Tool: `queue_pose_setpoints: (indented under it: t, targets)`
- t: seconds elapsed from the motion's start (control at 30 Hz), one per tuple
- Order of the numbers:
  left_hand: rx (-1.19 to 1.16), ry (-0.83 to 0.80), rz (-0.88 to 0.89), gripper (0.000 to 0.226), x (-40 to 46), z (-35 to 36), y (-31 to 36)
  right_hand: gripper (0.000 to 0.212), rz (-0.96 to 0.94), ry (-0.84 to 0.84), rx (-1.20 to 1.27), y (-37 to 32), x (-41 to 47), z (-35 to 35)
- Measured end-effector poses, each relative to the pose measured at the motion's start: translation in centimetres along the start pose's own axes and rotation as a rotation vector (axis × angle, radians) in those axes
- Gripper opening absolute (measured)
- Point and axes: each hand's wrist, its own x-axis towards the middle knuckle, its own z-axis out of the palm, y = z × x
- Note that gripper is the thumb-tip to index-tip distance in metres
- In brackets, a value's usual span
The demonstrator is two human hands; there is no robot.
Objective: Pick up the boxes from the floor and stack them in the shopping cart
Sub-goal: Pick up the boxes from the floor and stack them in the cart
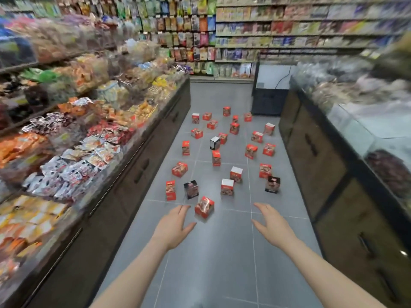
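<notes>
Both arms reach forward over a grey tiled floor [213, 263]. Left hand [172, 227] is spread, fingers straight, holding nothing, fingertips just beside the nearest red box [204, 207], which sits tilted on a corner; contact unclear. Right hand [270, 225] is also spread flat and empty, apart from any box.

Boxes [222, 152] lie scattered across the aisle floor ahead: mostly red, some with white tops, some upright, some tipped. Three are black: one [191, 189] near the left hand, one [272, 184] to the right, one [214, 143] mid-aisle.

Left: tiered display shelf [138, 152] with open bins full of bagged snacks [73, 165], orange, silver, yellow packs; print unreadable. Right: glass-topped counter [355, 138], dark goods inside, heavily blurred. Back wall shelves [289, 34] packed with packets, too blurred to identify. A dark cabinet with white top [270, 94] stands at the aisle end, partly hidden by the counter.

Frame edges smeared; both arms cut off at bottom.
</notes>
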Motion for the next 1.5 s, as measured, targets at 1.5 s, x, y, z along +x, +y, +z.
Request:
queue_pose_setpoints:
  t: [1.5]
  targets:
    - [-0.069,-0.316,0.101,0.053,78.6,10.7,8.0,0.059,0.414,-0.131,0.204,40.1,58.5,-9.7]
